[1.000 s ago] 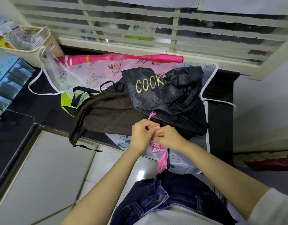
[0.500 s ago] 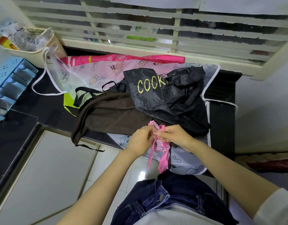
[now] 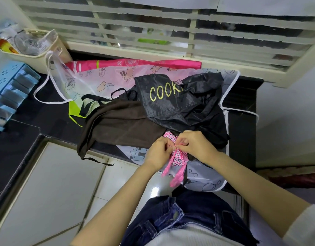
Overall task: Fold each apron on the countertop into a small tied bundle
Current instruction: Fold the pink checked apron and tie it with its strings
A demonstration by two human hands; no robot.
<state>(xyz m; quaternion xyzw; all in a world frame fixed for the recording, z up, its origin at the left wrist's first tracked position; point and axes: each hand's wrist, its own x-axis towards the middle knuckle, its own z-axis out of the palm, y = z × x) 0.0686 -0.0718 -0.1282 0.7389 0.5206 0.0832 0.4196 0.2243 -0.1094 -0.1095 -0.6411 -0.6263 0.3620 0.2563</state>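
Note:
A small pink checked apron bundle (image 3: pixel 176 156) sits at the front edge of the dark countertop (image 3: pixel 25 119), its pink ties (image 3: pixel 178 176) hanging down. My left hand (image 3: pixel 159 152) and my right hand (image 3: pixel 195 146) meet over it, and the fingers of both pinch the ties at the bundle's middle. Behind lie a black apron (image 3: pixel 179 105) printed COOK, a brown apron (image 3: pixel 121 125), a clear pink cartoon apron (image 3: pixel 107 80) and a bright pink apron (image 3: pixel 135 63), all loose and overlapping.
A cream bin (image 3: pixel 29 48) with packets stands at the back left. A blue rack (image 3: pixel 9 89) is at the far left. A barred window (image 3: pixel 171 29) runs along the back. White floor tiles (image 3: pixel 52 190) lie below the counter edge.
Both hands lifted slightly and shifted right on the pink bundle. More of its checked top shows above the fingers, and the ties now hang below the hands.

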